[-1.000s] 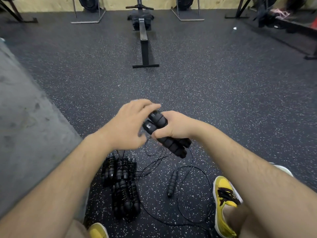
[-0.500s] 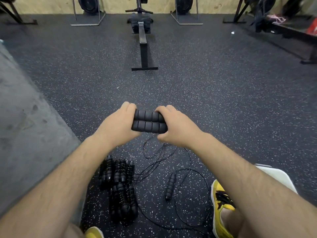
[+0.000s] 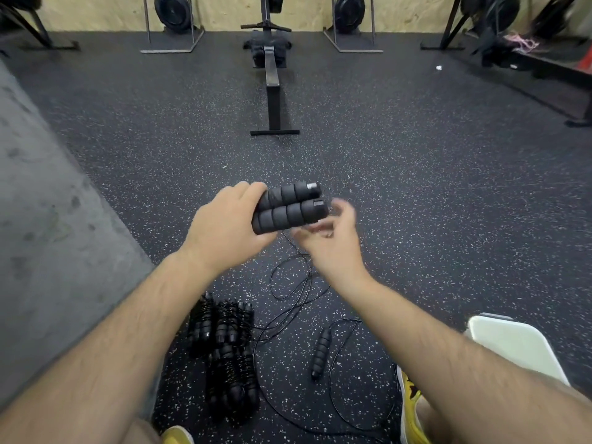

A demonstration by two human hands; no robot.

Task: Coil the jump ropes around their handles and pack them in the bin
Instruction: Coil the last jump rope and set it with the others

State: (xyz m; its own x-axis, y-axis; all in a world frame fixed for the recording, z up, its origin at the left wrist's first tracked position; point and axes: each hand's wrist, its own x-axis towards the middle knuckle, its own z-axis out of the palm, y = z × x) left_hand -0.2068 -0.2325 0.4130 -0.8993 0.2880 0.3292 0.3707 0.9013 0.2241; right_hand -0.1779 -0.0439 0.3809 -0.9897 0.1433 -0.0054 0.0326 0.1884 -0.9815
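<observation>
At mid-frame, above the floor [image 3: 432,193], two handles [image 3: 288,208] lie side by side and parallel, tilted slightly upward toward their capped ends. Left hand [image 3: 224,232] grasps their uncapped end, fingers wrapped over the top, thumb beneath. Right hand [image 3: 333,241], motion-blurred, sits just beside the capped ends with fingers spread and slack, clasping nothing; whether a fingertip touches the cord [image 3: 290,277] cannot be told.

Open room: floor stretches from the handles to the foot bar of a rower [image 3: 274,91] beyond them. Left of the handles, the edge of a grey slab [image 3: 48,235] runs diagonally.

Handles are black foam, ribbed into rounded segments, each ending in a small cap. The cord is thin, black and glossy; it drops from beneath the handles into loose loops on the floor. Below and left of the handles, coiled ropes [image 3: 227,347] form a dark bundle, cord wound tightly round the grips. Below and right of the handles, a lone handle [image 3: 320,354] lies flat inside a wide cord loop, apart from the bundle. Farther right, a white box [image 3: 512,344] shows a rounded corner, near a yellow shoe [image 3: 411,408].

The floor is black rubber flecked with white. Far beyond the handles stands a plywood wall [image 3: 224,14].
</observation>
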